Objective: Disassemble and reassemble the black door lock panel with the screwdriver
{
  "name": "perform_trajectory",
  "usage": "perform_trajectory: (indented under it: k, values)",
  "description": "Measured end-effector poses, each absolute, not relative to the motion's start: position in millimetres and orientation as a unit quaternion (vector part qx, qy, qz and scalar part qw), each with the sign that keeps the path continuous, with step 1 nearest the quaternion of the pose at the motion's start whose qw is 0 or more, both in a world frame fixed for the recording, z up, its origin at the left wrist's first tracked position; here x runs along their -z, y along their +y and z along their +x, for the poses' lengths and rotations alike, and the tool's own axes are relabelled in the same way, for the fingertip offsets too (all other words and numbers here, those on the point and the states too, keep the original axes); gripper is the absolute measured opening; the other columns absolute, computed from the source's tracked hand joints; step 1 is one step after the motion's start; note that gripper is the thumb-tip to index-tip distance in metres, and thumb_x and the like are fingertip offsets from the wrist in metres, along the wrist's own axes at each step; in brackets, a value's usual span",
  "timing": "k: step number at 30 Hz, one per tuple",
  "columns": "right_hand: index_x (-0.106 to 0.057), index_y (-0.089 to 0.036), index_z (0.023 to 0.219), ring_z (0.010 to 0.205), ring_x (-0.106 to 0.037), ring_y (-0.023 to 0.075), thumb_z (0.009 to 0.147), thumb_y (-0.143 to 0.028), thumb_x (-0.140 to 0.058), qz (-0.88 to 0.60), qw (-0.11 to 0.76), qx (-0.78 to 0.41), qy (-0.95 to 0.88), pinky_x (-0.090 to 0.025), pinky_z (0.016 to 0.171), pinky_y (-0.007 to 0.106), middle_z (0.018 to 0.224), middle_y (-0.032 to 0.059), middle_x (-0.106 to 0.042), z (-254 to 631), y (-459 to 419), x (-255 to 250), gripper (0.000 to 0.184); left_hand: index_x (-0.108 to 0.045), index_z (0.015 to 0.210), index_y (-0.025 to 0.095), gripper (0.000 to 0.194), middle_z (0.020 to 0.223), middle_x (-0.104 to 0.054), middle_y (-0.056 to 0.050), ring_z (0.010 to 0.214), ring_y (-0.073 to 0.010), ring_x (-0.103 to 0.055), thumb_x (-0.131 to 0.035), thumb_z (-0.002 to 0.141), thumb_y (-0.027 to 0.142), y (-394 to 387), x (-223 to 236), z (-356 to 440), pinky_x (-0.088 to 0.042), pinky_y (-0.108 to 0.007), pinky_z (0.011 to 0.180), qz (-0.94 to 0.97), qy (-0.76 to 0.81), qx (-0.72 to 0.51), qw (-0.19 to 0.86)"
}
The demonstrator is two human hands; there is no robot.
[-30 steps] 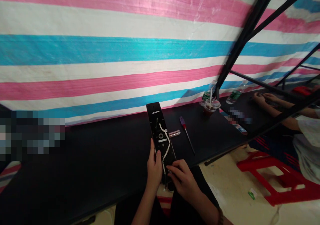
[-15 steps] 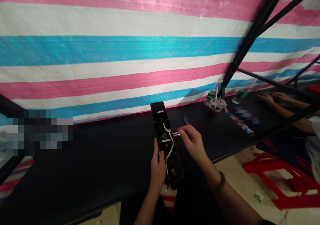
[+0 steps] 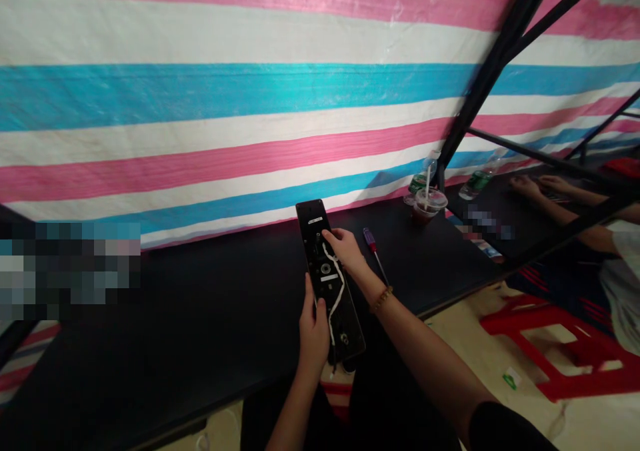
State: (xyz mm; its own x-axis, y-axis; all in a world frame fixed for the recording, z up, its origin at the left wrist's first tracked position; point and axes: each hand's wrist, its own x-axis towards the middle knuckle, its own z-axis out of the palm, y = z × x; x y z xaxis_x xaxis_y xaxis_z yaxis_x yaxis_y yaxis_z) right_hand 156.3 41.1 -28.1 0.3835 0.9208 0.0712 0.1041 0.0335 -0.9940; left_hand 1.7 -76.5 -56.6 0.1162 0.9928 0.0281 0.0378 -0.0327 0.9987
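Gripping the rigid, fairly light black lock panel (image 3: 320, 264) along its edge, left hand (image 3: 313, 331) clamped; open right hand (image 3: 345, 251) rests on its face by the white cord (image 3: 339, 287); edges offer the surest hold.

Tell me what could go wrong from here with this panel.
The black panel reaches about to the edge of the table, its low end held by the left hand, so it might drop if that grip slips. The white wire runs loose across its face, under the right hand, and could snag. The screwdriver lies near the right forearm and might get knocked.
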Motion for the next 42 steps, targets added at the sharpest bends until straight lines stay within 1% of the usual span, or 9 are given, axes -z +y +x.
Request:
perform_trajectory:
  k: [9, 12, 16, 18, 26, 32, 35, 38, 42]
  values:
    - [-0.056, -0.020, 0.117, 0.086, -0.069, 0.0198, 0.082, -0.042, -0.068, -0.602, 0.586, -0.313, -0.443, -0.055, 0.076, 0.033, 0.103, 0.0071, -0.071, 144.1, -5.0, 30.0, 0.043, -0.032, 0.158, 0.026, 0.057, 0.164, -0.033, -0.002, 0.152, -0.0203, -0.028, -0.042, 0.103, 0.032, -78.4, 59.1, 2.5, -0.023, -0.038, 0.125, 0.543, 0.466, -0.471, 0.515]
    - [-0.054, -0.021, 0.110, 0.082, -0.067, 0.0188, 0.082, -0.036, -0.069, -0.629, 0.568, -0.233, -0.476, -0.054, 0.075, 0.032, 0.102, 0.0055, -0.068, 137.7, -21.9, 21.4, 0.035, -0.032, 0.158, 0.026, 0.057, 0.165, -0.033, -0.001, 0.153, -0.0199, -0.027, -0.042, 0.102, 0.032, -77.9, 58.7, 2.8, -0.023, -0.036, 0.125, 0.544, 0.463, -0.472, 0.517]
    - [-0.058, -0.022, 0.094, 0.090, -0.063, 0.0196, 0.088, -0.023, -0.057, -0.666, 0.491, -0.109, -0.550, -0.051, 0.085, 0.034, 0.105, 0.0063, -0.061, 129.2, -27.5, 6.7, 0.006, -0.031, 0.158, 0.024, 0.058, 0.165, -0.032, -0.001, 0.153, -0.0180, -0.026, -0.041, 0.102, 0.030, -77.8, 56.4, 2.6, -0.020, -0.034, 0.126, 0.543, 0.466, -0.469, 0.518]
    - [-0.059, -0.023, 0.086, 0.093, -0.062, 0.0198, 0.088, -0.020, -0.054, -0.678, 0.463, -0.090, -0.563, -0.049, 0.088, 0.034, 0.106, 0.0067, -0.058, 126.4, -25.5, 2.5, 0.006, -0.031, 0.158, 0.024, 0.057, 0.165, -0.032, -0.001, 0.153, -0.0179, -0.026, -0.041, 0.102, 0.030, -78.0, 55.4, 2.5, -0.021, -0.034, 0.125, 0.541, 0.469, -0.468, 0.518]
    - [-0.061, -0.021, 0.082, 0.104, -0.059, 0.0208, 0.081, -0.012, -0.059, -0.653, 0.501, -0.113, -0.556, -0.047, 0.099, 0.034, 0.108, 0.0071, -0.056, 128.5, -4.8, 3.7, 0.010, -0.035, 0.157, 0.025, 0.056, 0.163, -0.036, -0.002, 0.152, -0.0201, -0.030, -0.044, 0.102, 0.033, -77.7, 54.0, 3.2, -0.023, -0.037, 0.125, 0.531, 0.476, -0.471, 0.518]
    - [-0.056, -0.016, 0.120, 0.110, -0.058, 0.0238, 0.075, -0.006, -0.056, -0.666, 0.504, -0.130, -0.535, -0.047, 0.102, 0.041, 0.117, 0.0122, -0.057, 127.8, 5.7, 7.7, 0.046, -0.032, 0.158, 0.022, 0.056, 0.162, -0.039, -0.004, 0.151, -0.0202, -0.032, -0.041, 0.104, 0.035, -78.9, 56.9, 3.6, -0.024, -0.038, 0.124, 0.535, 0.481, -0.469, 0.512]
    - [-0.051, -0.016, 0.134, 0.117, -0.059, 0.0241, 0.076, -0.011, -0.063, -0.636, 0.533, -0.233, -0.507, -0.046, 0.105, 0.041, 0.124, 0.0126, -0.062, 140.1, 18.7, 6.2, 0.059, -0.032, 0.158, 0.023, 0.056, 0.161, -0.040, -0.003, 0.150, -0.0192, -0.033, -0.040, 0.104, 0.037, -79.5, 56.7, 3.8, -0.026, -0.036, 0.124, 0.534, 0.483, -0.467, 0.512]
    - [-0.061, -0.017, 0.126, 0.107, -0.066, 0.0226, 0.084, -0.022, -0.065, -0.617, 0.543, -0.342, -0.455, -0.052, 0.097, 0.039, 0.113, 0.0097, -0.071, 155.5, 36.2, 3.7, 0.043, -0.034, 0.157, 0.023, 0.056, 0.161, -0.040, -0.003, 0.150, -0.0191, -0.033, -0.040, 0.104, 0.039, -79.2, 55.8, 3.3, -0.026, -0.035, 0.124, 0.531, 0.487, -0.466, 0.513]
    - [-0.073, -0.013, 0.097, 0.083, -0.072, 0.0219, 0.087, -0.029, -0.063, -0.604, 0.534, -0.377, -0.455, -0.058, 0.078, 0.035, 0.091, 0.0097, -0.077, 163.1, 49.8, 5.8, 0.021, -0.034, 0.157, 0.022, 0.056, 0.162, -0.038, -0.004, 0.151, -0.0189, -0.032, -0.039, 0.104, 0.040, -78.5, 55.5, 2.4, -0.025, -0.034, 0.124, 0.530, 0.490, -0.468, 0.510]
